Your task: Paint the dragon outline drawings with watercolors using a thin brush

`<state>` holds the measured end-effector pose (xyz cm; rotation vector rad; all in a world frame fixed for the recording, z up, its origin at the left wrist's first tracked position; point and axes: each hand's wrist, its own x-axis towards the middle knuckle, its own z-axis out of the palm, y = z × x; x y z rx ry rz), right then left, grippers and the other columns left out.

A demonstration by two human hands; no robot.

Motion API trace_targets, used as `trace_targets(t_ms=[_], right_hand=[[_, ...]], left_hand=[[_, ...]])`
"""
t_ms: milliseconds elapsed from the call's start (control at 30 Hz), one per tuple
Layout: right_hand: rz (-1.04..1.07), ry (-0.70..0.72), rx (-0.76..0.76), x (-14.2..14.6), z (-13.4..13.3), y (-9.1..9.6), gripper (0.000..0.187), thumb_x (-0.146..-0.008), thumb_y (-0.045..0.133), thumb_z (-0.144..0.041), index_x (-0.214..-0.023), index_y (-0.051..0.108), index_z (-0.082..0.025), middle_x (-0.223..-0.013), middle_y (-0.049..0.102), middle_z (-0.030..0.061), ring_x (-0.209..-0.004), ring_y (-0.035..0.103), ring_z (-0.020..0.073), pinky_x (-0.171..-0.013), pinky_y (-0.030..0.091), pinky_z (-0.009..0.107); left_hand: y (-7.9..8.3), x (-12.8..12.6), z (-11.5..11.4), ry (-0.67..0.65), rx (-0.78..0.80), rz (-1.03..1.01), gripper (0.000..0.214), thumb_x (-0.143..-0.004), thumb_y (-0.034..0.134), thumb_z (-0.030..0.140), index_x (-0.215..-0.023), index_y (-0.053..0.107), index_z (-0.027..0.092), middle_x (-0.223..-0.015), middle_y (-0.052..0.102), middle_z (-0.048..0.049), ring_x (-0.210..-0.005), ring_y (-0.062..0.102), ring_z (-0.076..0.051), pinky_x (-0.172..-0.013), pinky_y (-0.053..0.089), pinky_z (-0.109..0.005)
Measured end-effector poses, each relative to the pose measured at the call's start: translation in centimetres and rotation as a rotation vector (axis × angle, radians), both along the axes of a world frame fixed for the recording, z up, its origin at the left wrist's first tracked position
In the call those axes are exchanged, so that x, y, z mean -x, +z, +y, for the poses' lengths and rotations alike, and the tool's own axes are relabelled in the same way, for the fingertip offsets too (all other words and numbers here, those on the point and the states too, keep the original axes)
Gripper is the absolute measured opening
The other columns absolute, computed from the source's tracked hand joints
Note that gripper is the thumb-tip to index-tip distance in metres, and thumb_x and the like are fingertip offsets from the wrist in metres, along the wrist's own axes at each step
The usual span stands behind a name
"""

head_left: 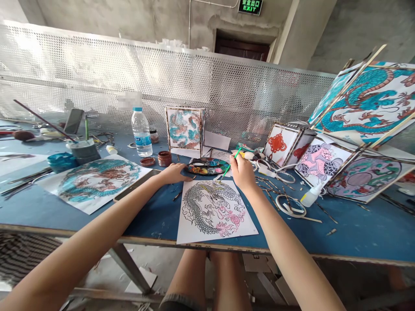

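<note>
One green brush (pixel 228 167) in the right hand (pixel 243 170), its tip at the top of a dragon sheet (pixel 212 211)

From my distant seat I watched through the head camera as the right hand pinched the green brush, fingers closed around its upper part. The shaft slanted down and to the left out of that grip, and its tip reached the upper part of the dragon sheet, beside some yellow colouring; I could not tell whether it touched the paper. The sheet lay flat on the blue table (pixel 152 224), below and mostly left of the gripping fingers, with pink on its lower right and much of the outline bare.

The left hand (pixel 173 173) lay palm down near the sheet's upper left corner, at the left end of a palette (pixel 207 167) (I could not tell whether its fingers gripped the edge or only rested there). The palette sat just beyond the sheet, between my two hands.

Past the left hand stood a brown paint jar (pixel 164 158) and a water bottle (pixel 141 131). Right of the right forearm I saw thin sticks (pixel 269 190), a white coil (pixel 290 206) and a tilted glue bottle (pixel 311 195).
</note>
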<state>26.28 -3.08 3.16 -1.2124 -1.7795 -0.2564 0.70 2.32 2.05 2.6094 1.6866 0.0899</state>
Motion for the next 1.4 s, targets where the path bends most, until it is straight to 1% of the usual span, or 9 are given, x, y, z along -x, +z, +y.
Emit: trace_targets(t_ms=[100,267,500,567,633,767,867,1167,1400], right_hand=[[-0.032,-0.038,0.025,-0.1,0.2,-0.1,0.037,-0.092,0.026,-0.037,-0.085,0.056,-0.016,-0.065,0.061,0.0071,-0.059,0.054,0.019,-0.052,0.031,0.026],[-0.035,-0.107,-0.001,-0.8,0.2,0.3,0.037,-0.092,0.027,-0.037,-0.081,0.056,-0.016,-0.061,0.06,0.0069,-0.055,0.053,0.019,-0.05,0.028,0.026],[-0.005,-0.073,0.017,-0.6,-0.2,0.5,0.035,-0.091,0.028,-0.037,-0.082,0.055,-0.017,-0.062,0.058,0.0065,-0.058,0.054,0.02,-0.052,0.031,0.027],[0.073,-0.007,0.025,-0.5,-0.3,0.5,0.035,-0.091,0.029,-0.039,-0.08,0.054,-0.018,-0.057,0.055,0.004,-0.054,0.053,0.0181,-0.052,0.033,0.027],[0.183,0.121,0.061,-0.1,-0.3,0.4,0.034,-0.091,0.03,-0.042,-0.079,0.053,-0.019,-0.055,0.053,0.0016,-0.052,0.052,0.0162,-0.052,0.036,0.027],[0.408,0.402,0.224,1.3,-0.3,-0.5,0.03,-0.087,0.038,-0.046,-0.08,0.052,-0.021,-0.061,0.058,0.0008,-0.058,0.058,0.0161,-0.057,0.046,0.028],[0.492,0.497,0.308,2.1,-0.2,-1.1,0.028,-0.085,0.043,-0.047,-0.081,0.052,-0.021,-0.062,0.06,0.0014,-0.059,0.06,0.0168,-0.059,0.05,0.03],[0.447,0.493,0.332,2.4,0.0,-1.6,0.03,-0.084,0.045,-0.049,-0.083,0.054,-0.02,-0.064,0.064,0.0027,-0.06,0.063,0.0184,-0.06,0.052,0.032],[0.296,0.368,0.26,1.7,0.4,-1.7,0.03,-0.086,0.042,-0.046,-0.081,0.056,-0.02,-0.062,0.064,0.0032,-0.058,0.062,0.0177,-0.057,0.048,0.029]], left_hand=[[0.1,0.0,-0.1,-0.005,0.007,0.005,0.077,-0.065,0.043,0.069,-0.119,0.05,0.015,-0.12,0.056,-0.0124,-0.108,0.05,-0.03,-0.09,0.038,-0.033],[0.2,-0.1,-0.1,-0.004,0.012,0.011,0.078,-0.066,0.043,0.068,-0.12,0.049,0.013,-0.121,0.055,-0.0134,-0.109,0.049,-0.031,-0.09,0.038,-0.033],[0.1,0.0,-0.1,-0.006,0.007,-0.005,0.076,-0.065,0.044,0.068,-0.118,0.051,0.014,-0.12,0.056,-0.0127,-0.107,0.05,-0.032,-0.088,0.04,-0.034],[0.1,-0.1,-0.1,-0.001,0.003,-0.006,0.074,-0.066,0.045,0.067,-0.119,0.051,0.016,-0.12,0.056,-0.012,-0.107,0.05,-0.031,-0.088,0.04,-0.035],[0.1,-0.1,-0.1,0.001,0.0,-0.001,0.074,-0.066,0.045,0.067,-0.119,0.05,0.016,-0.12,0.056,-0.0122,-0.107,0.05,-0.031,-0.088,0.04,-0.034],[0.1,-0.1,-0.1,0.003,0.003,0.017,0.075,-0.065,0.044,0.068,-0.118,0.05,0.015,-0.12,0.056,-0.0127,-0.107,0.05,-0.031,-0.09,0.039,-0.034],[0.1,-0.1,0.0,-0.006,0.005,0.008,0.077,-0.065,0.043,0.069,-0.119,0.05,0.014,-0.119,0.056,-0.0132,-0.108,0.049,-0.031,-0.091,0.038,-0.034],[0.2,-0.2,-0.3,-0.001,0.004,-0.003,0.073,-0.066,0.044,0.068,-0.119,0.052,0.018,-0.119,0.057,-0.0107,-0.107,0.05,-0.03,-0.09,0.038,-0.034],[0.0,-0.1,-0.1,0.003,0.0,0.0,0.074,-0.065,0.045,0.067,-0.118,0.051,0.016,-0.12,0.056,-0.0119,-0.108,0.05,-0.03,-0.09,0.038,-0.033]])
